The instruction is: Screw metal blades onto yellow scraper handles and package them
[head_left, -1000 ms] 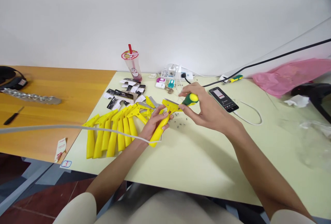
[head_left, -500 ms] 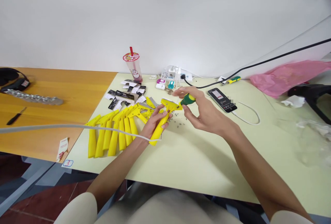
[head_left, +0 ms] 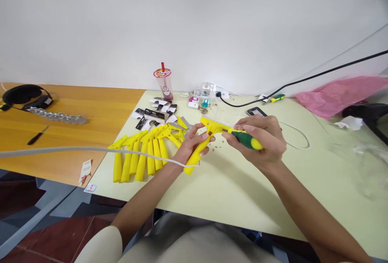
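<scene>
My left hand (head_left: 190, 143) is closed around the handle of a yellow scraper (head_left: 195, 160), held tilted above the table with its wide head up. In my right hand (head_left: 268, 141) is a screwdriver (head_left: 246, 139) with a green and yellow handle. Its tip end is at the right side of the scraper's head; the exact contact point is too small to make out. A row of several yellow scraper handles (head_left: 141, 162) lies left of my left hand. Small metal screws (head_left: 216, 148) are scattered on the table behind the hands.
Black and white cards (head_left: 156, 115) lie behind the handles, near a drink cup (head_left: 165, 87). A power strip (head_left: 209, 91), a phone (head_left: 256, 111) and a second screwdriver (head_left: 277, 98) are along the back. A grey cable (head_left: 100, 148) crosses in front; a pink bag (head_left: 330, 97) lies right.
The scraper has turned in my left hand. My right hand has shifted right and now wraps the screwdriver handle, which points toward me instead of away. The camera view has shifted slightly left.
</scene>
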### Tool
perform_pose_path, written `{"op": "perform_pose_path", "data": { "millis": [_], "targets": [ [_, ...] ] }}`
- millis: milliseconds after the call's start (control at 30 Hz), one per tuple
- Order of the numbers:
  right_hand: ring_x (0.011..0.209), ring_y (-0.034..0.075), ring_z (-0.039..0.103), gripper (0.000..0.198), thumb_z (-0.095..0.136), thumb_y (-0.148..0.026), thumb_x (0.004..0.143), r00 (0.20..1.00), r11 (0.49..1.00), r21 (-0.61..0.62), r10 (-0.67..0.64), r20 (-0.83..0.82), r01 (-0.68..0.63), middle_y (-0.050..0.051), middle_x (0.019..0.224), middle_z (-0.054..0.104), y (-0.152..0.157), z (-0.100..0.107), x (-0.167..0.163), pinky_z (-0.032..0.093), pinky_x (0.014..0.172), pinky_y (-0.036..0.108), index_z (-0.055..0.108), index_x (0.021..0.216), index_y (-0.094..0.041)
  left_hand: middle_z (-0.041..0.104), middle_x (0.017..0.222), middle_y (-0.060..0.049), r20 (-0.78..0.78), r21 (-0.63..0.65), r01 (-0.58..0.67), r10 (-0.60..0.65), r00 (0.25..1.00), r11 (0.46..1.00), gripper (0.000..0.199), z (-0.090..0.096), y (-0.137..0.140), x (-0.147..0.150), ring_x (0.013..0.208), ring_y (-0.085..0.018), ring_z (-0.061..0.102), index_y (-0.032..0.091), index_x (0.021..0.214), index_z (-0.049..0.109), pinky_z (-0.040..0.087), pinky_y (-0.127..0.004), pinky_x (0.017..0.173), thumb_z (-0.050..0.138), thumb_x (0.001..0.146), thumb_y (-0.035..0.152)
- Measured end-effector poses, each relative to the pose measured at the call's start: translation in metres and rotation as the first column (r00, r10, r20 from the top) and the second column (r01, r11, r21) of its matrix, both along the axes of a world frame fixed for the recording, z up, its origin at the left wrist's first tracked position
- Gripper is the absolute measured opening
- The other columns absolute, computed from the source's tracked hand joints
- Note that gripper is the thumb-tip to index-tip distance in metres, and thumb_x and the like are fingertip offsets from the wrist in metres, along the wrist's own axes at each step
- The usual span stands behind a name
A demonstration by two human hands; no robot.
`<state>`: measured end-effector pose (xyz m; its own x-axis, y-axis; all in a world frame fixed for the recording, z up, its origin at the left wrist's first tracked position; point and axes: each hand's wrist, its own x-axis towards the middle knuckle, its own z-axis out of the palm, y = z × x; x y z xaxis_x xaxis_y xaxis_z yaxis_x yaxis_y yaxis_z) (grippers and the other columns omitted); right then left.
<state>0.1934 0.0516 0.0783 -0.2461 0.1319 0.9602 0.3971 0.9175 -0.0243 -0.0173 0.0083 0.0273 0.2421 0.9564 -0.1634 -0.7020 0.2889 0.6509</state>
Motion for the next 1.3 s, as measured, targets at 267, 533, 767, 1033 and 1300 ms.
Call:
{"op": "perform_pose_path", "data": {
  "millis": [267,533,767,1033,1300],
  "targets": [
    [0.079,0.023,0.076,0.053,0.079,-0.021,0.099,0.98,0.923,-0.333,0.166,-0.111,-0.194,-0.002,0.098,0.069,-0.001,0.007,-0.01,0.068,0.073,0.045,0.05,0.142,-0.036,0.073,0.103,-0.004,0.023,0.005,-0.078,0.077,0.997,0.997,0.059,0.0,0.002,0.005,0.094,-0.018,0.075,0.025,0.118,0.065,0.035,-0.017,0.048,0.101,0.071,0.021],
    [0.124,0.03,0.078,0.051,0.071,-0.021,0.106,0.98,0.857,-0.493,0.195,0.04,-0.15,0.01,0.133,0.077,-0.014,0.01,0.01,0.069,0.098,0.054,0.052,0.152,-0.034,0.072,0.107,-0.004,0.066,-0.002,-0.136,0.136,0.989,0.991,0.06,0.005,0.005,-0.003,0.091,-0.014,0.073,0.026,0.119,0.067,0.034,-0.015,0.046,0.099,0.07,0.015],
    [0.09,0.031,0.086,0.057,0.098,-0.032,0.087,0.987,0.947,-0.287,0.118,-0.112,-0.145,0.003,0.106,0.087,-0.012,0.007,0.009,0.065,0.062,0.043,0.066,0.134,-0.034,0.072,0.105,-0.004,-0.007,0.073,-0.092,0.093,0.996,0.993,0.056,0.005,0.004,-0.004,0.095,-0.018,0.074,0.025,0.117,0.064,0.036,-0.017,0.047,0.099,0.074,0.021],
    [0.103,0.034,0.086,0.051,0.089,-0.021,0.094,0.984,0.937,-0.306,0.141,-0.105,-0.167,0.005,0.112,0.087,-0.018,0.007,0.007,0.072,0.078,0.053,0.063,0.136,-0.034,0.072,0.101,-0.003,-0.095,0.098,-0.137,0.146,0.985,0.986,0.059,0.003,0.005,0.001,0.097,-0.02,0.075,0.026,0.118,0.063,0.039,-0.02,0.05,0.101,0.073,0.027],
    [0.073,0.031,0.077,0.035,0.08,-0.015,0.092,0.992,0.946,-0.304,-0.094,0.085,0.115,0.011,0.093,0.078,-0.013,0.009,0.045,0.062,0.054,0.043,0.065,0.116,-0.035,0.072,0.107,-0.004,-0.063,0.089,-0.279,0.285,0.956,0.956,0.059,0.014,0.009,-0.013,0.101,-0.02,0.075,0.028,0.118,0.063,0.042,-0.019,0.053,0.101,0.073,0.027]
  ]
}}
